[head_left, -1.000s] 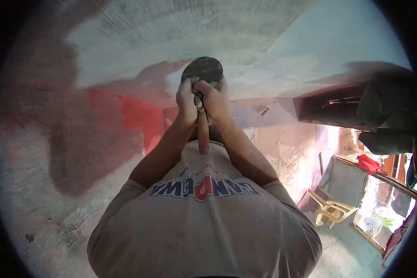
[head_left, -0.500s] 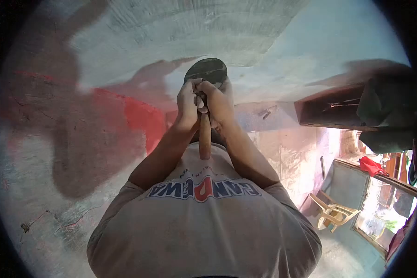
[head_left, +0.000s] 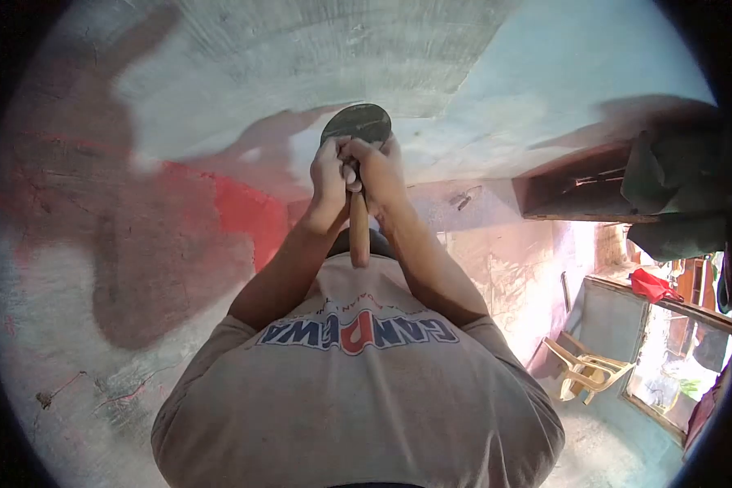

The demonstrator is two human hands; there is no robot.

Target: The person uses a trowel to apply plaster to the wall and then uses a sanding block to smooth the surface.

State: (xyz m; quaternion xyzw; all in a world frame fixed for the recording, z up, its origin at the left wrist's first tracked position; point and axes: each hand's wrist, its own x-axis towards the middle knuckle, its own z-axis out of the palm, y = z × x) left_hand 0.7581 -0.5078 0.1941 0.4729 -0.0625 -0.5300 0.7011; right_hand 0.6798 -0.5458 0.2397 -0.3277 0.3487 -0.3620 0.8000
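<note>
Left hand (head_left: 328, 180) and right hand (head_left: 383, 177) pressed close together, fingers curled round the middle of a tool, out in front of the shirt (head_left: 358, 398). Dark rounded head (head_left: 356, 124) sticks out past the fingers; wooden handle (head_left: 360, 236) runs back between the wrists toward the body. Join hidden by fingers; head and handle look like one piece, can't confirm. Contact with the pale wall surface (head_left: 431, 57) can't be told.

Handling, my judgement: stiff all through, not fragile, moderate weight, probably head-heavy. Bare wood should grip well; dusty fingers might slip a bit. Best hold: one hand on the handle, other near the neck to steady the head. Head rim might be thin, so keep fingertips off it.
</note>
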